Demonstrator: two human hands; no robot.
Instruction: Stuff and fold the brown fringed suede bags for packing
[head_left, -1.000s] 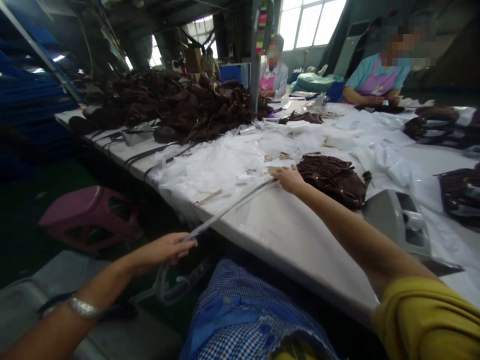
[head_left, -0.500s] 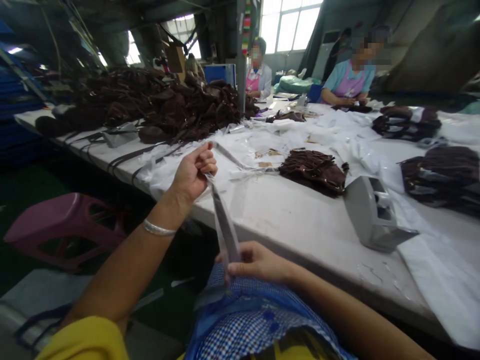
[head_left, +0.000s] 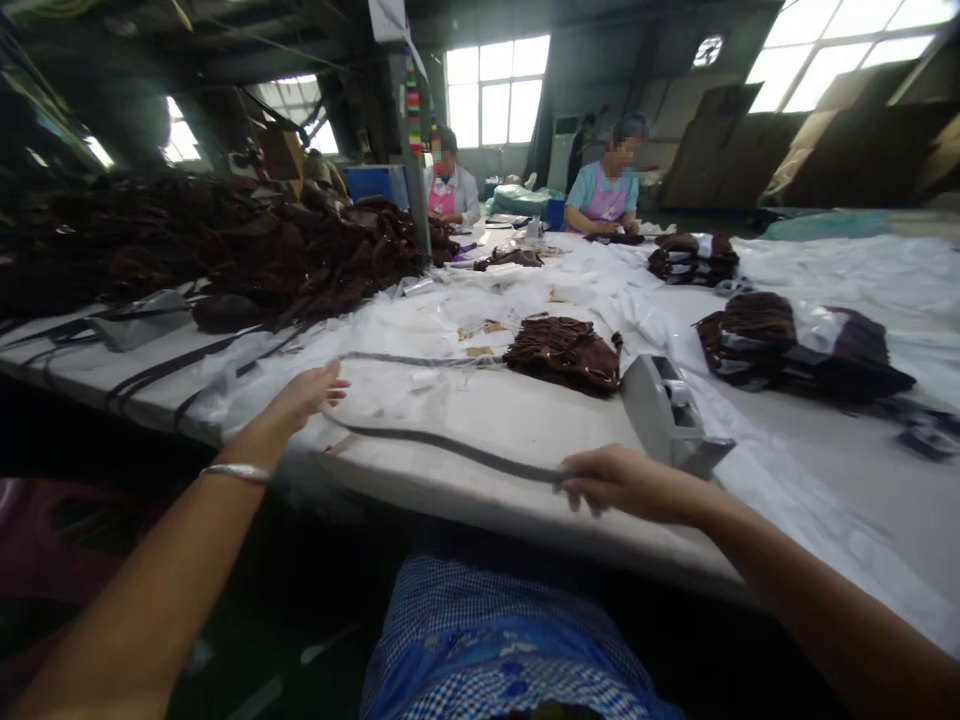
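A long narrow strap in a clear sleeve (head_left: 442, 447) lies stretched across the white table (head_left: 525, 420). My right hand (head_left: 619, 482) pinches its near end at the table's front edge. My left hand (head_left: 304, 396) rests on the strap's bend at the left, with its fingers stretched out over the table. A silver bracelet (head_left: 236, 472) circles my left wrist. Just beyond the strap lies a small heap of dark brown leather pieces (head_left: 564, 352).
A grey tape dispenser (head_left: 667, 415) stands right of my right hand. A big pile of brown bags (head_left: 247, 250) fills the table's left. Bagged brown stacks (head_left: 795, 345) lie at the right. Two people in aprons (head_left: 607, 190) work at the far end.
Both hands have brought the strap down from in front of me onto the table. My left hand has opened and my right has moved out to the table's front edge.
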